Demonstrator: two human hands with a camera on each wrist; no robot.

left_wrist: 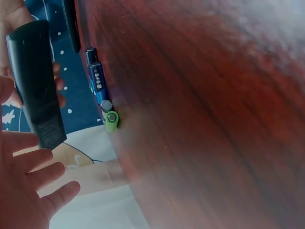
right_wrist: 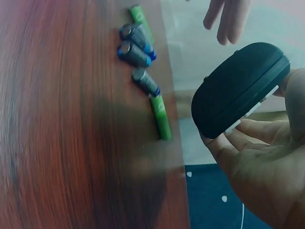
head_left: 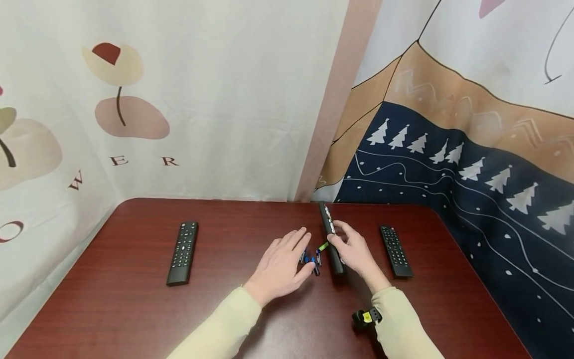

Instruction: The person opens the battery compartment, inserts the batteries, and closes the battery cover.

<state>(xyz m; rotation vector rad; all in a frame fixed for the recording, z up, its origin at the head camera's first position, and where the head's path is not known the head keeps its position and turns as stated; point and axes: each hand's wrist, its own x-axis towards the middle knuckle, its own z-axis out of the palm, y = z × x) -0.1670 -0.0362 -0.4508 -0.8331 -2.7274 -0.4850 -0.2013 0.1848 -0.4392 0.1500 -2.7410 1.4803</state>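
Observation:
My right hand [head_left: 356, 252] grips a black remote control [head_left: 336, 262] by its sides, tipped on edge above the table. The remote's plain back [left_wrist: 35, 81] faces the left wrist view, and its pale buttons [right_wrist: 252, 109] face the right palm. Beside it my left hand [head_left: 281, 267] spreads its straight fingers, holding nothing. Between the two hands several small batteries lie loose on the table, among them a blue battery [left_wrist: 97, 81] and a green battery [right_wrist: 162, 119]. The left hand covers part of this group in the head view.
One black remote control [head_left: 183, 253] lies buttons up at the left, and another remote control [head_left: 395, 252] lies right of my right hand. The reddish-brown table [head_left: 134, 319] meets printed curtains [head_left: 224, 99] at its back edge.

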